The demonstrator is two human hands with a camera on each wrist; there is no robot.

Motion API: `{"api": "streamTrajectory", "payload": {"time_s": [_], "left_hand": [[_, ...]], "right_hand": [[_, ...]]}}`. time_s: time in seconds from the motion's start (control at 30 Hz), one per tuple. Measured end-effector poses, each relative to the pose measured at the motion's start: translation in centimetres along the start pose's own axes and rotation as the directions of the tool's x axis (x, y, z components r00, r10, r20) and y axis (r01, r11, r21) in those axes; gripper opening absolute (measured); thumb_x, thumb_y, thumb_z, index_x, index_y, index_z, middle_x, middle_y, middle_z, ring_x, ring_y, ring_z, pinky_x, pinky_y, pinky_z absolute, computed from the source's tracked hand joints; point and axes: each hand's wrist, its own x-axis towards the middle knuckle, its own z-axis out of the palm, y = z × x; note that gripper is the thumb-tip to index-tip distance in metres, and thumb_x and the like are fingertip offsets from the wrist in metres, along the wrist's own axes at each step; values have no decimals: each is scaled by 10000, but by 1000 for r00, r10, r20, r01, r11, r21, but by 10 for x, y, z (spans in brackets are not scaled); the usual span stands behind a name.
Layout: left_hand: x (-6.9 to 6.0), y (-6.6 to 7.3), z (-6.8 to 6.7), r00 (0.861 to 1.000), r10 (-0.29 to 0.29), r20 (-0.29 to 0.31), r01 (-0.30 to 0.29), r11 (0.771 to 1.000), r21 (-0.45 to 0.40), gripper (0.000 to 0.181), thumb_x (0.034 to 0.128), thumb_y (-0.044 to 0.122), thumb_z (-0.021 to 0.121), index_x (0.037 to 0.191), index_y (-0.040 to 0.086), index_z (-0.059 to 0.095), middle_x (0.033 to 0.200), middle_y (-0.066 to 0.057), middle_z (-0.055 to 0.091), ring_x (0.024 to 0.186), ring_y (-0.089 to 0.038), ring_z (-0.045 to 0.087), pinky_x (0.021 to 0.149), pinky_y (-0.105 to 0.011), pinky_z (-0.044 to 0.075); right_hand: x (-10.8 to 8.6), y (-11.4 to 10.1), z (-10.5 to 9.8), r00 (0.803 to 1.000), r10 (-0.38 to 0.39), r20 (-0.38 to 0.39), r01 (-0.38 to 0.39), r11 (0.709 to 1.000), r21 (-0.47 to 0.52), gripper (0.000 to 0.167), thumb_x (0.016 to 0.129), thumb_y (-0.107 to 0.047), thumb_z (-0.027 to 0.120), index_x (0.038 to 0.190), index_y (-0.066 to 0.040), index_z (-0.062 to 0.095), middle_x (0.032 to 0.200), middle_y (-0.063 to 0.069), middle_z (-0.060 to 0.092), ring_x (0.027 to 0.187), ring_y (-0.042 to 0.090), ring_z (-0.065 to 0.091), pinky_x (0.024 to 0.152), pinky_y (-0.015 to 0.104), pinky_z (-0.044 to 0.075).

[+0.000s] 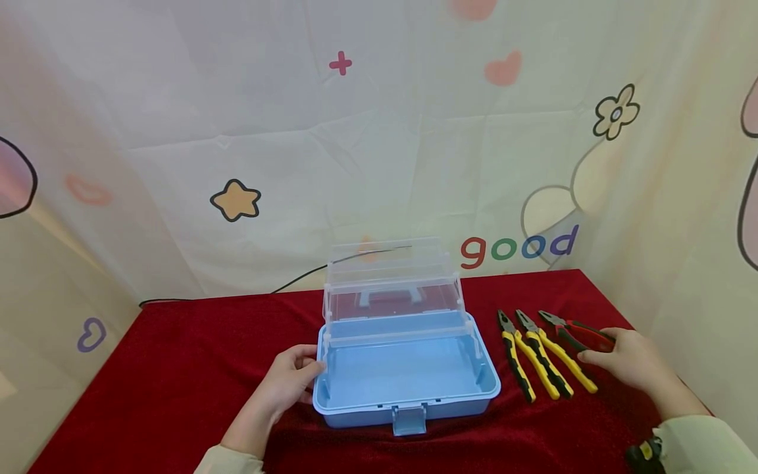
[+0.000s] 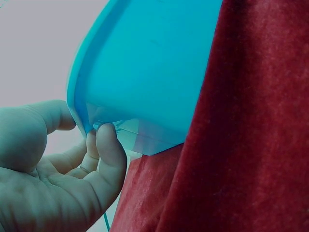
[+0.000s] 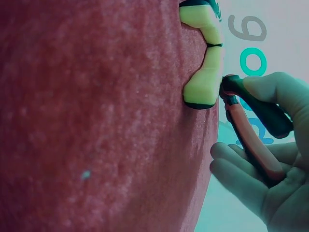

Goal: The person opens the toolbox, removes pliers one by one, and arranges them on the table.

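Observation:
A light blue toolbox (image 1: 397, 372) sits on the table with its clear lid (image 1: 393, 303) raised and its inside bare. On its left side my left hand (image 1: 284, 382) grips the rim, thumb at the top edge and fingers curled against the outer wall. In the left wrist view that hand (image 2: 72, 164) pinches the edge of the blue box wall. My right hand (image 1: 630, 362) holds the red-and-black pliers (image 1: 583, 328) by the handles. In the right wrist view the thumb lies on one handle (image 3: 265, 113), with fingers around the other.
Two yellow-and-black pliers, one nearer the box (image 1: 520, 368) and one farther right (image 1: 571, 365), lie between the box and my right hand. Dark red cloth (image 1: 207, 368) covers the table. A printed curtain (image 1: 284, 158) hangs behind. By the right sleeve is a dark object (image 1: 645, 456).

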Motion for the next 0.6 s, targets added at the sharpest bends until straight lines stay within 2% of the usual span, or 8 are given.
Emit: {"api": "streamTrajectory", "payload": {"time_s": [0.27,0.6], "left_hand": [[-1,0,0,1000,-6,-4,6,1000,0,385,901,81,569,1268,-23,513,940,-152,612,694,-199,619,590,-368,582],[0,0,0,1000,2,-4,-2,1000,-6,377,896,68,568,1258,-27,519,921,-148,602,692,-198,622,581,-374,581]], "right_hand": [[2,2,-1,999,17,50,-16,1000,-17,744,789,-433,711,1155,180,502,896,187,634,753,230,533,575,295,415],[1,5,4,996,39,77,-37,999,-32,768,774,-474,707,1119,186,518,884,175,630,748,219,520,577,288,415]]}}
